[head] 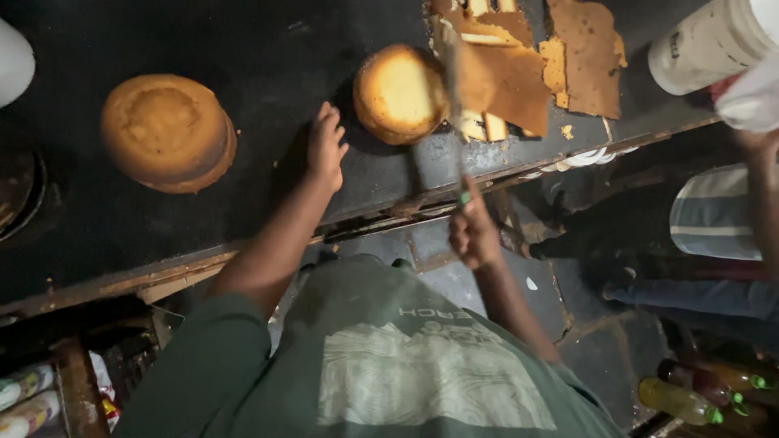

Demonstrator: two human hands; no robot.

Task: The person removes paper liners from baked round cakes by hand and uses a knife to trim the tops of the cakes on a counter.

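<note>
Head view, looking straight down. Left hand [326, 148] laid flat and open on the dark worktop [268, 65], fingers spread, gripping nothing; likely braced there for balance while leaning in. Just beyond its fingertips, up and to the right: a small round sponge cake [399, 93], tipped so its pale top faces the camera, near the hand but apart from it. Well off to the other side of the same hand: a larger domed brown cake [168, 132], sitting alone on the worktop.

Right hand [473, 235] clenched around a green-tipped handle [463, 197], out past the table edge [454, 193]. Rising from that fist toward the small cake: a long knife blade [454, 89], motion-blurred, so exact contact with the cake unclear. Held edge-on beside the cake's right flank, as suits trimming.

Beyond the blade: a heap of brown crust trimmings [519, 69] and pale cake strips, apparently pushed aside to keep the cutting spot free.

Far right of the right hand: another person's arm [759, 186] and striped clothing, with a white bucket [706, 45] above. Below, on the floor: bottles [690, 397] with green caps.
</note>
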